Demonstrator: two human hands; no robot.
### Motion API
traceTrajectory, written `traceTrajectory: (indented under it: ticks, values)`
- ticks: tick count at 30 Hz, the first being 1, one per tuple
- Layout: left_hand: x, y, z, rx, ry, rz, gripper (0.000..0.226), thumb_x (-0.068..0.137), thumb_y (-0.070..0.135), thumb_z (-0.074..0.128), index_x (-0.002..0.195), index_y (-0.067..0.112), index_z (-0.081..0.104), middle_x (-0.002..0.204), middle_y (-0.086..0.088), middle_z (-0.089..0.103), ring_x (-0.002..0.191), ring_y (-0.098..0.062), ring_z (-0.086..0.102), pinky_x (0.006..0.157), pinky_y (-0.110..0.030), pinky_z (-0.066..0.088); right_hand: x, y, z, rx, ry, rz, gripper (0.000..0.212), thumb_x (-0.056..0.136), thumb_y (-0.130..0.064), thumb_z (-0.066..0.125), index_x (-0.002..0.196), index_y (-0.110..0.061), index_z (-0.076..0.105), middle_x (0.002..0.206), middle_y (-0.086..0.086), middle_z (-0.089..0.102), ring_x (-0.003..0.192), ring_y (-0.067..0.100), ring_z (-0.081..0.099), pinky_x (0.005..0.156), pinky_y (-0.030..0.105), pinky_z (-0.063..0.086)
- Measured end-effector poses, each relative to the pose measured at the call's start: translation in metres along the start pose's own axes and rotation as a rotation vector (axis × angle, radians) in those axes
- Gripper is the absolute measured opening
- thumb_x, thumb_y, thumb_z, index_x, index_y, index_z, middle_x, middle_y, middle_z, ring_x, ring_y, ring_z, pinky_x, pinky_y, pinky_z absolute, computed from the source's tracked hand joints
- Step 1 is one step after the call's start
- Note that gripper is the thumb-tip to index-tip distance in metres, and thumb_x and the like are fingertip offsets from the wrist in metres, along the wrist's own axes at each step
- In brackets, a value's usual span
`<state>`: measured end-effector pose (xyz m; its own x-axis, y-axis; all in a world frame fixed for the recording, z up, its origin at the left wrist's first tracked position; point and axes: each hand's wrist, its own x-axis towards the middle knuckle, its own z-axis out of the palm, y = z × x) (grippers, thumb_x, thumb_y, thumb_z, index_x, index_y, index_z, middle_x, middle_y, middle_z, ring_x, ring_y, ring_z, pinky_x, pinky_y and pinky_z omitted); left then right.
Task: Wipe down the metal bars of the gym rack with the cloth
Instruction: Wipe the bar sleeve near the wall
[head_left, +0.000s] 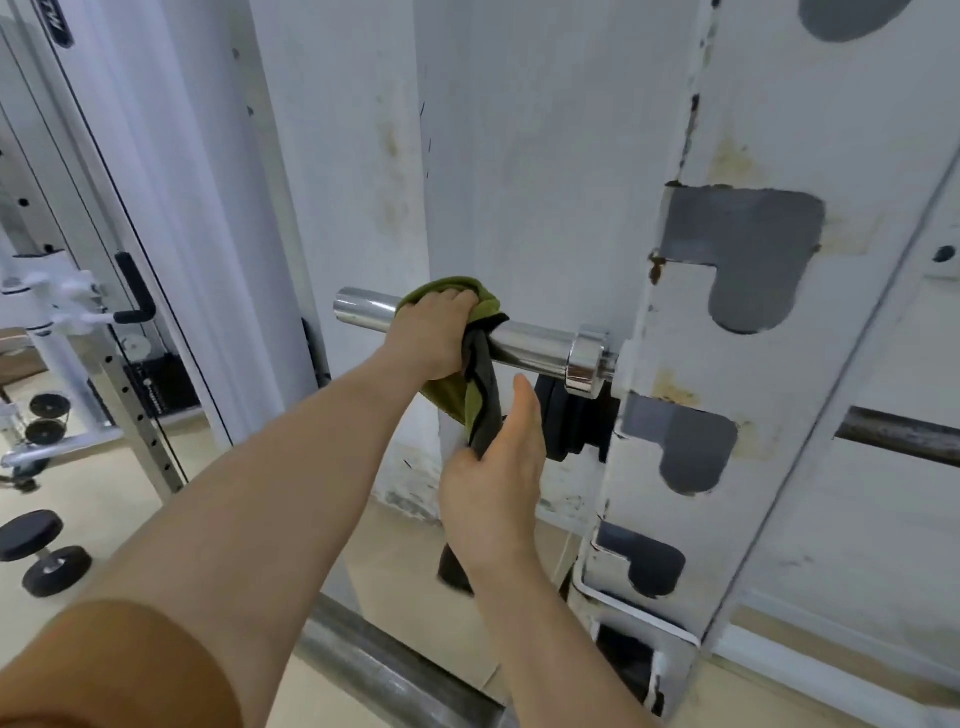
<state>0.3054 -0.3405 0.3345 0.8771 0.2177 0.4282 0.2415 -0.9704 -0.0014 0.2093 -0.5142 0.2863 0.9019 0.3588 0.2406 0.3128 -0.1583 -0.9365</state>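
One chrome bar (530, 345) juts left from the white rack post (753, 130). One green-and-dark cloth (457, 402) drapes over it. The left hand (431, 338) grips the cloth round the bar. The right hand (488, 488) holds its hanging tail below. One dumbbell (44, 553) lies on the floor at near left.

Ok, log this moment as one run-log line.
target: chrome bar | left hand: grips cloth wrapped over the bar | right hand: holds the cloth's hanging dark end below the bar
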Motion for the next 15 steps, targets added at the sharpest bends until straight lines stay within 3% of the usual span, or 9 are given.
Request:
traceTrajectory:
  ticks: [4,8,12,15]
  values:
    - [0.008,-0.015,0.001,-0.046,-0.003,0.063,0.033,0.076,0.031,0.065,0.105,0.019,0.053,0.106,0.002,0.061,0.096,-0.022,0.058,0.075,-0.031,0.042,0.029,-0.023,0.016,-0.208,0.086,-0.056,0.075,0.089,-0.005,0.05,0.152,-0.022,0.012,0.161,-0.001,0.012,0.147,0.017,0.008,0.116,0.048,0.022]
    - [0.013,-0.035,0.01,-0.108,0.056,0.147,0.022,0.079,0.03,0.063,0.097,0.021,0.052,0.099,0.008,0.061,0.09,-0.015,0.055,0.07,-0.026,0.03,0.089,-0.044,0.021,-0.614,0.09,-0.109,0.074,0.085,-0.011,0.051,0.15,-0.013,0.017,0.161,0.006,0.01,0.149,0.024,-0.001,0.118,0.05,0.012]
    - [0.021,-0.093,0.019,-0.172,0.051,0.202,0.031,0.073,0.027,0.064,0.102,0.019,0.055,0.096,0.006,0.06,0.091,-0.021,0.057,0.071,-0.031,0.039,0.124,-0.034,0.035,-0.966,-0.006,-0.007,0.074,0.086,-0.025,0.056,0.149,-0.015,0.02,0.156,0.006,0.022,0.147,0.025,0.007,0.116,0.056,0.005]
    - [0.029,-0.162,0.025,-0.214,0.014,0.186,0.038,0.072,0.025,0.065,0.109,0.019,0.057,0.106,0.0,0.062,0.1,-0.026,0.058,0.081,-0.035,0.045,0.127,-0.016,0.05,-1.146,0.112,-0.055,0.072,0.079,-0.02,0.063,0.143,-0.018,0.029,0.143,0.007,0.036,0.139,0.026,0.025,0.115,0.056,0.006]
